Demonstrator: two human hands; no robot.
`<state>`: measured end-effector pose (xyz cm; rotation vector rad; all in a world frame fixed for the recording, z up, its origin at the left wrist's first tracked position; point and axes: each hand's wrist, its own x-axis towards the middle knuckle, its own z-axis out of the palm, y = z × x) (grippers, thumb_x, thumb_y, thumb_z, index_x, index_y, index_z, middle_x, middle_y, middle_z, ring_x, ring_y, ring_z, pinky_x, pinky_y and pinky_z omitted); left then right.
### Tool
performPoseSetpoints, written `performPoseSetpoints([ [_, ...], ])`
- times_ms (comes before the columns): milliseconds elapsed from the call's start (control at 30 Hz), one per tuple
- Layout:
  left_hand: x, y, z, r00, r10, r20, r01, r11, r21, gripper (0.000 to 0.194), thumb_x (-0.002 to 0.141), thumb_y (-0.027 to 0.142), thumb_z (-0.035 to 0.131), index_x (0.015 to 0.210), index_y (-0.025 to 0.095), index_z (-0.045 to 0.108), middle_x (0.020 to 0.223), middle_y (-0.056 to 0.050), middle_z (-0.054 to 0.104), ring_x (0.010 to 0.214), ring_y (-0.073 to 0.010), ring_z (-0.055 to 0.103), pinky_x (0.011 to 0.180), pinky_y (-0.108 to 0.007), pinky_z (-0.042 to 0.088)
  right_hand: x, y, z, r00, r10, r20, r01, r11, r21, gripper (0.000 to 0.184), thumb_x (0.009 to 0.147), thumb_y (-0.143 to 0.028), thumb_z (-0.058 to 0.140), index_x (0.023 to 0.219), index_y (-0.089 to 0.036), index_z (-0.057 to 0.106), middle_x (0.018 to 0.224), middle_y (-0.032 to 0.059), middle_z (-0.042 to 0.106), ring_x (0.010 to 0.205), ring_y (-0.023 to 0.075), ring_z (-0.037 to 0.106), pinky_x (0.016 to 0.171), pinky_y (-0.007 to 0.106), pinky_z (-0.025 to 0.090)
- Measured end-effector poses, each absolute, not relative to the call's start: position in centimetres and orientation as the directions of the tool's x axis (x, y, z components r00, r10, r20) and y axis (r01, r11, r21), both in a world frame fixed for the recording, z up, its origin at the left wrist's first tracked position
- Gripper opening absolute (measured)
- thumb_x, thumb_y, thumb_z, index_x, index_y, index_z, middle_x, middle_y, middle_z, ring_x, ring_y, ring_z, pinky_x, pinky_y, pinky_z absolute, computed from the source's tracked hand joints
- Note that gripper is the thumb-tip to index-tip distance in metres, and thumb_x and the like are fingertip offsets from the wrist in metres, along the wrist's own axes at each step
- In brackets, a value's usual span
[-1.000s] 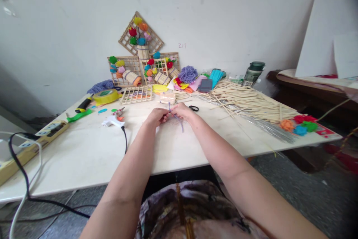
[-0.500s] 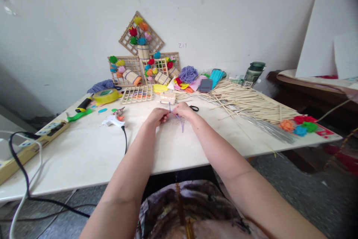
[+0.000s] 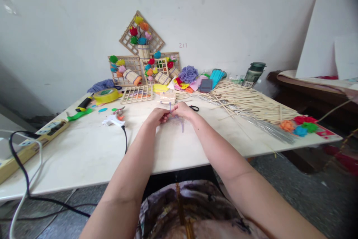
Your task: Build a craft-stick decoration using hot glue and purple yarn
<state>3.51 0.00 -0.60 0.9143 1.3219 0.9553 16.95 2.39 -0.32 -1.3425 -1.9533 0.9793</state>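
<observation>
My left hand (image 3: pixel 160 115) and my right hand (image 3: pixel 181 110) meet over the middle of the table, fingers pinched on a purple yarn strand (image 3: pixel 182 126). One end of the yarn dangles below my right hand; the strand also runs up to a small roll of short wooden sticks (image 3: pixel 167 98) lying just beyond my fingers. The exact grip of the fingertips is too small to make out. Beside my right hand lie scissors with black handles (image 3: pixel 194 108), their blades mostly hidden behind it.
A white glue gun (image 3: pixel 114 120) with a black cord lies left of my hands. Long wooden sticks (image 3: pixel 246 101) and metal wires (image 3: pixel 268 130) spread to the right. Lattice panels with felt flowers (image 3: pixel 142 32) stand at the back. A power strip (image 3: pixel 33 140) lines the left edge.
Both hands stay in nearly the same place, still pinching the yarn. The right fingers have shifted slightly left, closer to the left hand.
</observation>
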Motion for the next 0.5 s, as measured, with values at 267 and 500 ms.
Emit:
performPoseSetpoints([
  [267,3.5,0.2,-0.9,-0.006,0.947,-0.321,-0.052,0.32,0.946,0.022,0.07,0.01,0.063,0.051,0.011,0.052,0.041,0.002,0.046,0.032,-0.0039,0.037,0.033,-0.017,0.026,17.4,3.0,-0.1,-0.418,0.905,0.081,0.683,0.372,-0.628,0.022,0.06,-0.011,0.066,0.079,-0.019,0.075,0.068,-0.0033,0.066,0.067,0.0112,0.056,0.057,0.018,0.037],
  [500,3.8,-0.1,-1.1,-0.044,0.968,-0.247,-0.033,0.246,0.969,0.021,0.071,0.008,0.062,0.053,0.011,0.052,0.041,0.003,0.045,0.031,-0.0029,0.034,0.034,-0.017,0.022,17.6,2.2,0.8,-0.445,0.893,0.062,0.757,0.412,-0.508,0.016,0.067,-0.017,0.061,0.075,-0.018,0.075,0.074,0.0011,0.069,0.076,0.0178,0.062,0.059,0.021,0.038],
])
